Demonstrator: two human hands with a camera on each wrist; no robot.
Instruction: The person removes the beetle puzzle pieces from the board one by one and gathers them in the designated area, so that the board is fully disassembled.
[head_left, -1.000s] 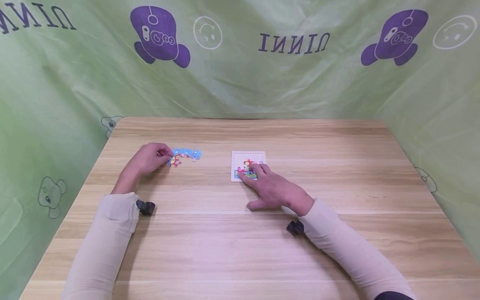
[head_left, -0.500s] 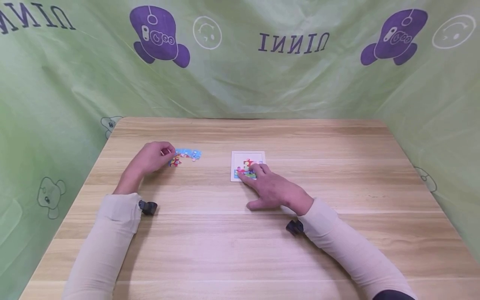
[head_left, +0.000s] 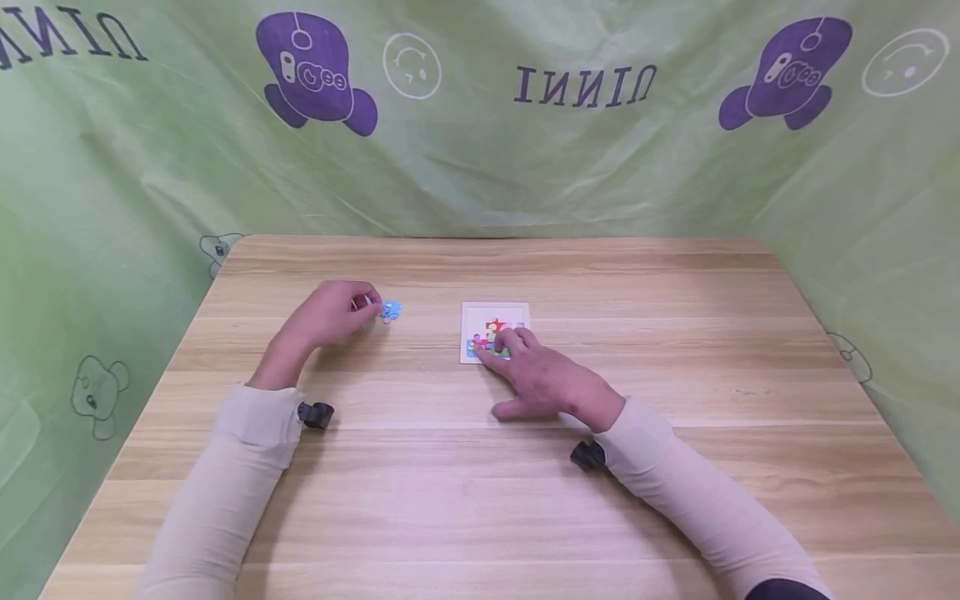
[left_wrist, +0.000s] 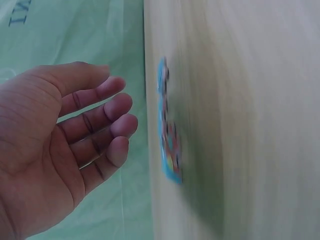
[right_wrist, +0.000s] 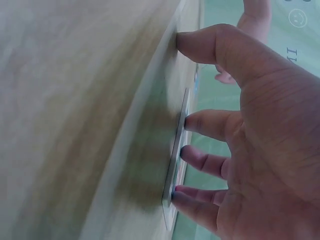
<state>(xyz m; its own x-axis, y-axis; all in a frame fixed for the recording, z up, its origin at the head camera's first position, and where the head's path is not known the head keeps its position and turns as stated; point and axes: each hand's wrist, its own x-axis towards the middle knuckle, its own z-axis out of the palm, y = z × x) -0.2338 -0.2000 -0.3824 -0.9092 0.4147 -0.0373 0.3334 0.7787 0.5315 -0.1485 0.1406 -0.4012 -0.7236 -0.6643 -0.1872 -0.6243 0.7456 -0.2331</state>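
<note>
My left hand [head_left: 330, 315] hovers above a group of colourful jigsaw pieces [head_left: 391, 312] on the left of the table, hiding most of them in the head view. Through the left wrist view, the loosely bent fingers [left_wrist: 119, 106] are apart from the jigsaw pieces [left_wrist: 162, 105], and nothing shows between thumb and fingertips. My right hand [head_left: 543, 379] rests its spread fingertips on a white-framed jigsaw puzzle [head_left: 465, 321], which is partly filled with red, green and blue pieces. The right thumb [right_wrist: 200, 45] is off the frame, near the tabletop.
Both hands work over a wood-grain table [head_left: 480, 500]. A green printed curtain [head_left: 480, 167] hangs behind it and along its sides. Small black cameras [head_left: 315, 415] sit at both wrists, by the light sleeves.
My left hand has moved right, from the left edge of the loose pieces to over them, covering more of them. The right hand has stayed on the framed puzzle.
</note>
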